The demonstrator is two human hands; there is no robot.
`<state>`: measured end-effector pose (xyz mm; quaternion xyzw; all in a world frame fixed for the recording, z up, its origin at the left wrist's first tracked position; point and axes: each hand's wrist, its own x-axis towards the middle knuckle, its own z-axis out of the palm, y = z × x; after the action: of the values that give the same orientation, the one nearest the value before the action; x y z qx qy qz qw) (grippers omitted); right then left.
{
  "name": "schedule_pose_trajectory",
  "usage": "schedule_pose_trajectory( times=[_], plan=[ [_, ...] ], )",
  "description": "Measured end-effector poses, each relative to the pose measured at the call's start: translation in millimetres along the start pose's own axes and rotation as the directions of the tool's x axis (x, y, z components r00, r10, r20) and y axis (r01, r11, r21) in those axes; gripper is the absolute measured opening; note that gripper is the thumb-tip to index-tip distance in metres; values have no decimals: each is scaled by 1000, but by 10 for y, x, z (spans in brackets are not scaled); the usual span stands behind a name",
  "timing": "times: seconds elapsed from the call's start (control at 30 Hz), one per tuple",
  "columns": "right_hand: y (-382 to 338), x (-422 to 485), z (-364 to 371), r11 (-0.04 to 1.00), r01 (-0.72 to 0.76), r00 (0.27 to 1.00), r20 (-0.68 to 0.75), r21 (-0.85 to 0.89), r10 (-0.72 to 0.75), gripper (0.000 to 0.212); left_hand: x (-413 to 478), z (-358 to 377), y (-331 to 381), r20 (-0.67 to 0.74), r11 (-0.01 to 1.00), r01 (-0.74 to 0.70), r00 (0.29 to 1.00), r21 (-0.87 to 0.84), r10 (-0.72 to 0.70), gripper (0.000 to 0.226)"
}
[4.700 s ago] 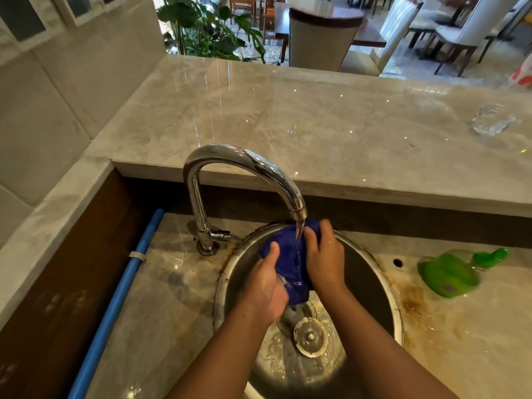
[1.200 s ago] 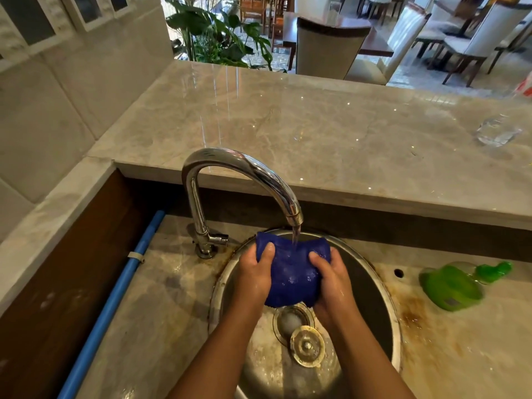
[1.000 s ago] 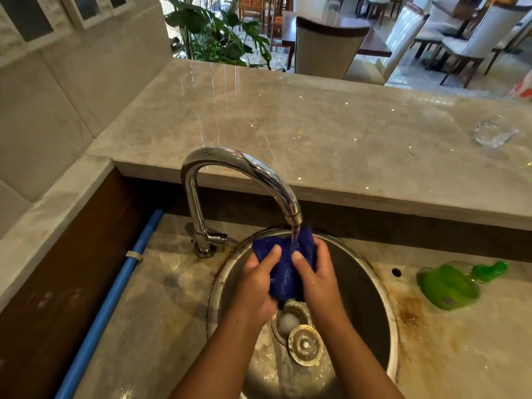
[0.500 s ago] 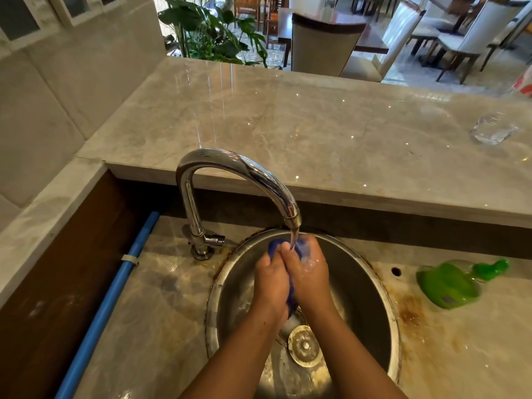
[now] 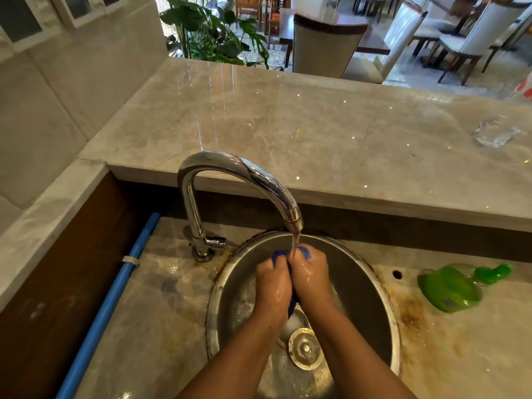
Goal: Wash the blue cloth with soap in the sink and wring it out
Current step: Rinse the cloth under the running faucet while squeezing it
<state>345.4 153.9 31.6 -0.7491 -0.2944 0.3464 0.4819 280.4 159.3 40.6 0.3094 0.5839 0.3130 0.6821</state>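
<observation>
The blue cloth (image 5: 278, 254) is bunched up between both hands, and only small blue bits show above and below my fingers. My left hand (image 5: 272, 283) and my right hand (image 5: 311, 276) grip it side by side, pressed together, over the round steel sink (image 5: 371, 286). Water runs from the chrome tap (image 5: 244, 171) onto the cloth and my knuckles. A green soap bottle (image 5: 452, 287) lies on its side on the counter to the right of the sink.
A loose round drain cover (image 5: 305, 348) lies in the sink bottom beside the open drain. A raised marble ledge (image 5: 316, 125) runs behind the tap, with a clear glass (image 5: 495, 132) at its right. A blue pipe (image 5: 115, 295) runs along the left.
The cloth was spread between my hands under the tap a second ago. My hands have come together and squeezed it into a tight bunch that is almost hidden.
</observation>
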Motion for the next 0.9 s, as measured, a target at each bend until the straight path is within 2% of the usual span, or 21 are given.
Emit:
schedule_pose_trajectory(
  times=[0.07, 0.13, 0.17, 0.23, 0.27, 0.33, 0.4, 0.47, 0.53, 0.63, 0.8, 0.9],
  plan=[
    [-14, -17, -51, 996, -73, 997, 38, 46, 71, 21, -4, -9, 6, 24, 998, -32, 999, 47, 31, 23],
    [-37, -88, -116, 965, -184, 980, 112, 188, 165, 16, 9, -50, 35, 70, 990, -97, 993, 101, 90, 21],
    [-32, -108, -153, 906, -294, 952, 176, 306, 250, 25, 16, -79, 70, 87, 985, -128, 989, 113, 118, 21],
    [-33, -127, -242, 663, -543, 839, 341, 515, 423, 44, 28, -150, 155, 119, 979, -176, 979, 105, 164, 21],
    [-44, -125, -285, 569, -619, 785, 409, 542, 464, 47, 28, -180, 195, 150, 972, -205, 971, 113, 187, 21],
    [-19, -152, -339, 507, -691, 722, 480, 515, 498, 46, 17, -230, 231, 226, 949, -266, 948, 169, 225, 26],
    [26, -179, -343, 502, -692, 721, 473, 518, 506, 44, 6, -273, 242, 253, 930, -306, 934, 206, 251, 27],
    [45, -177, -343, 539, -590, 804, 374, 600, 463, 35, 20, -319, 221, 210, 932, -303, 942, 198, 262, 22],
    [20, -165, -350, 618, -440, 889, 220, 651, 401, 26, 17, -363, 187, 147, 937, -280, 956, 209, 253, 21],
    [-46, -184, -314, 727, -303, 940, 69, 616, 333, 18, 20, -388, 126, 92, 944, -250, 968, 215, 235, 12],
    [-122, -216, -351, 788, -282, 953, 67, 548, 295, 19, 22, -418, 146, 52, 990, -98, 994, 98, 93, 19],
    [-171, -213, -336, 910, -189, 982, 45, 369, 186, 16, 82, -444, 129, -28, 983, -114, 992, 143, 119, 14]
  ],
)
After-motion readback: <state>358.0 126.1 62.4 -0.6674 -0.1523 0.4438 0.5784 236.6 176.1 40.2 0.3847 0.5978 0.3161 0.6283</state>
